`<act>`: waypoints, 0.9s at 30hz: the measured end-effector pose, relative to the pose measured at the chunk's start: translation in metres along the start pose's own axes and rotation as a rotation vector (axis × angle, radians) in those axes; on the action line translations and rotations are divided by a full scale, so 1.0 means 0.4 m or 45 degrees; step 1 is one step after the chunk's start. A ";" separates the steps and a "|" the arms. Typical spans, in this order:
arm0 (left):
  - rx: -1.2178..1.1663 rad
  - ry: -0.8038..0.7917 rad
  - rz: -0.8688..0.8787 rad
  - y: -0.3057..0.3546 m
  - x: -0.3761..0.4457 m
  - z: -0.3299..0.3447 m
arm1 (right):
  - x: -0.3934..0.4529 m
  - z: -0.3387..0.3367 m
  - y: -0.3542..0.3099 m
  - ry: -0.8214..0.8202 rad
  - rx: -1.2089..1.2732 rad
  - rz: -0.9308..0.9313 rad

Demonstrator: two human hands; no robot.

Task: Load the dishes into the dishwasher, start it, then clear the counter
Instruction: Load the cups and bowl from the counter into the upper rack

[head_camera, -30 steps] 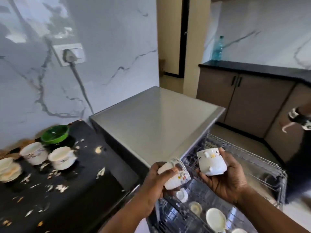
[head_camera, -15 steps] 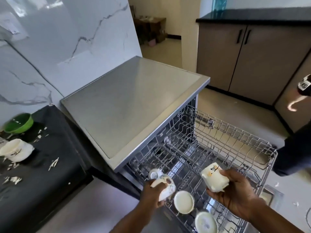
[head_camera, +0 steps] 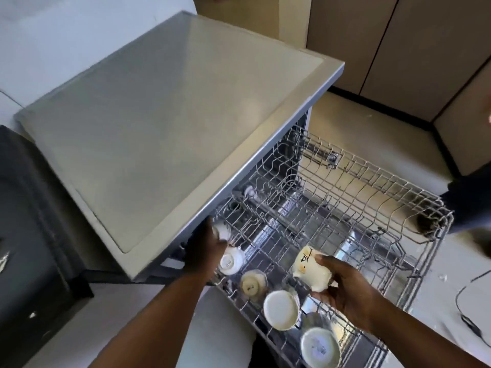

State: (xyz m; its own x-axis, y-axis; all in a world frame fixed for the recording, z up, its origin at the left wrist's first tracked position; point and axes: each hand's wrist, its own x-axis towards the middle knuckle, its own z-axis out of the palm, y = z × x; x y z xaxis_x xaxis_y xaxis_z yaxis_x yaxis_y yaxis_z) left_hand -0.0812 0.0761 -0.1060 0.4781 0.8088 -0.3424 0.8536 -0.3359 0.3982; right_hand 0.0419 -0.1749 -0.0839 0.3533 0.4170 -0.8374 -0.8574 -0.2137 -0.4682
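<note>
Glossy ceramic cup [head_camera: 311,266], wire-metal rack [head_camera: 372,197], brushed-steel dishwasher top [head_camera: 164,115].

i take the brown cabinets [head_camera: 393,49] as my mark, along the top right of what i see. a dark plinth [head_camera: 377,103] runs under their doors, and below that lies the pale floor [head_camera: 353,128]. farther down from the cabinets, by the right edge, a thin black cable [head_camera: 461,306] curls on that floor. just below the cabinets' right end stands another person in dark clothing [head_camera: 467,205], mostly cut off by the edge. left of the cabinets rises a white wall [head_camera: 66,35].
</note>
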 end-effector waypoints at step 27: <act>0.388 -0.164 0.197 -0.072 0.029 0.017 | 0.421 0.393 -0.093 -0.081 -2.154 -0.820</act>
State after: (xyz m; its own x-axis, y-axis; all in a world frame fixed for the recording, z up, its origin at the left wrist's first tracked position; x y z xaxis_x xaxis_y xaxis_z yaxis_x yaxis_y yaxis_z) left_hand -0.0989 0.0921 -0.1273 0.6119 0.6763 -0.4101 0.7824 -0.5935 0.1886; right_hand 0.0746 0.0422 -0.1630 0.3920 0.8096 -0.4369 0.6729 -0.5761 -0.4640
